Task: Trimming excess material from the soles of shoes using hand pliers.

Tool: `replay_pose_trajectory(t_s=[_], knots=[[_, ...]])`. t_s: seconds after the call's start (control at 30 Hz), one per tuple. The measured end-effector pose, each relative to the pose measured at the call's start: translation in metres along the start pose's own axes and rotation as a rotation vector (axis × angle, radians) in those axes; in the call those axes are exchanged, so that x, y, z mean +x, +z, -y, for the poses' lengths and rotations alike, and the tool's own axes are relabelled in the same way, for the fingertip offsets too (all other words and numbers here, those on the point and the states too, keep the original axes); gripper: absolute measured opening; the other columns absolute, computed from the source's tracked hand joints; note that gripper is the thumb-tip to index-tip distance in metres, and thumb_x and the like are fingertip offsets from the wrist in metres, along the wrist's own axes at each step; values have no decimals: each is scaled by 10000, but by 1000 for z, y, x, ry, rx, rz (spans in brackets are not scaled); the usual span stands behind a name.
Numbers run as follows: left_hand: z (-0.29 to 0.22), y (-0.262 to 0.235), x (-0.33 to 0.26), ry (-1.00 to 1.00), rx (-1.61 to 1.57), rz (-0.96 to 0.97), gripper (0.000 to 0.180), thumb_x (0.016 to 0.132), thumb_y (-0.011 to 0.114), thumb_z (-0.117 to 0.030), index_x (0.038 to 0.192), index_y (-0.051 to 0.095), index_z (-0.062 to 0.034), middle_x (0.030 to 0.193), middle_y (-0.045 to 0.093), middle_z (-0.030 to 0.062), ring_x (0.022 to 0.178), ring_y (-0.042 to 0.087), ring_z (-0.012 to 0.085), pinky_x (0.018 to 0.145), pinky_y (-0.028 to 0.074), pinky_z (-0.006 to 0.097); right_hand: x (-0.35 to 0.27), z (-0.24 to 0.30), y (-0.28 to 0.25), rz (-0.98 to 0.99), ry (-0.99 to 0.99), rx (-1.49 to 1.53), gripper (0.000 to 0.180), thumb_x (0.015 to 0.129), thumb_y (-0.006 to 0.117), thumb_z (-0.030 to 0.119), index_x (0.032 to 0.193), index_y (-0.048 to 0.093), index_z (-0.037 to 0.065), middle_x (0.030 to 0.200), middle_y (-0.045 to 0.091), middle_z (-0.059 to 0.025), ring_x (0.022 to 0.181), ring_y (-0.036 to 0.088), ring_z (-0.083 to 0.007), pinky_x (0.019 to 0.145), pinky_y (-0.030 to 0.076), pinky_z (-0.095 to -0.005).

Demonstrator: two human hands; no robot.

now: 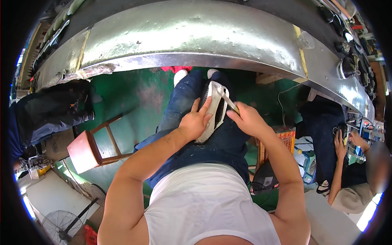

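Note:
A whitish shoe (214, 104) with a dark opening lies lengthwise across my lap, on dark blue trousers. My left hand (196, 122) grips it from the left side, with the thumb on its near part and two fingers apart along the edge. In my right hand (248, 119) is a short hammer (230, 103), held by the handle in closed fingers. Its metal head is at the far right part of the shoe; whether it touches the surface I cannot tell.
A metal-covered workbench (183, 36) curves across the far side, with several dark shoes (347, 67) on its right. A wooden stool (87, 151) stands at left, near a wire fan (61, 224). Co-workers sit on both sides; one person's hand (339, 145) shows at right.

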State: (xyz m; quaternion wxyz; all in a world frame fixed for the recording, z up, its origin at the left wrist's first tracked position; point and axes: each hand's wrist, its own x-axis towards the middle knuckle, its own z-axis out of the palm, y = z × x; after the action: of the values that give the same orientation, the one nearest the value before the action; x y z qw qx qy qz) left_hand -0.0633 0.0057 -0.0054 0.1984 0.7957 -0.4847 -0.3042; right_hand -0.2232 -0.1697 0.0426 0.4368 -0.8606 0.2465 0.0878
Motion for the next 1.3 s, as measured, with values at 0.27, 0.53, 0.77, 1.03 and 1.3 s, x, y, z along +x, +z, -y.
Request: replay_pose_trajectory(t_s=[0.27, 0.53, 0.77, 1.03, 1.3], knots=[[3, -9, -27, -6, 18, 191, 666, 995, 497, -381, 1561, 243, -138, 1515, 290, 351, 1102, 612, 483, 976, 495, 455, 18, 0, 19, -55, -66, -203, 413, 1014, 478, 360, 934, 561, -36, 829, 651, -271, 802, 637, -456, 732, 500, -514], [25, 15, -39, -164, -524, -35, 784, 899, 673, -250, 1498, 279, 67, 1316, 554, 331, 1232, 573, 399, 1047, 434, 377, -28, 10, 53, 44, -104, -106, 406, 1015, 475, 363, 989, 581, -28, 937, 658, -258, 867, 635, -446, 779, 495, -516], [-11, -32, -31, -286, -303, 247, 1009, 741, 783, -237, 1542, 197, -56, 1227, 625, 284, 1171, 613, 379, 1015, 471, 393, -44, 0, 56, 2, 8, -2, 384, 1021, 474, 339, 1048, 599, -22, 910, 676, -221, 849, 669, -393, 759, 516, -465], [-42, -92, -22, 47, -182, 32, 751, 735, 766, -195, 1391, 429, -50, 1005, 692, 261, 923, 687, 405, 843, 539, 433, -75, -22, 51, -307, 43, 560, 338, 1048, 449, 272, 1083, 588, -34, 845, 661, -82, 727, 641, -155, 686, 516, -305], [-4, -61, 17, -36, -479, 154, 668, 767, 785, -222, 1290, 510, 91, 1053, 691, 231, 947, 687, 268, 842, 520, 356, -74, -64, 98, -415, 149, 793, 361, 1054, 447, 300, 1103, 569, -36, 889, 648, -79, 742, 628, -146, 710, 507, -291]])
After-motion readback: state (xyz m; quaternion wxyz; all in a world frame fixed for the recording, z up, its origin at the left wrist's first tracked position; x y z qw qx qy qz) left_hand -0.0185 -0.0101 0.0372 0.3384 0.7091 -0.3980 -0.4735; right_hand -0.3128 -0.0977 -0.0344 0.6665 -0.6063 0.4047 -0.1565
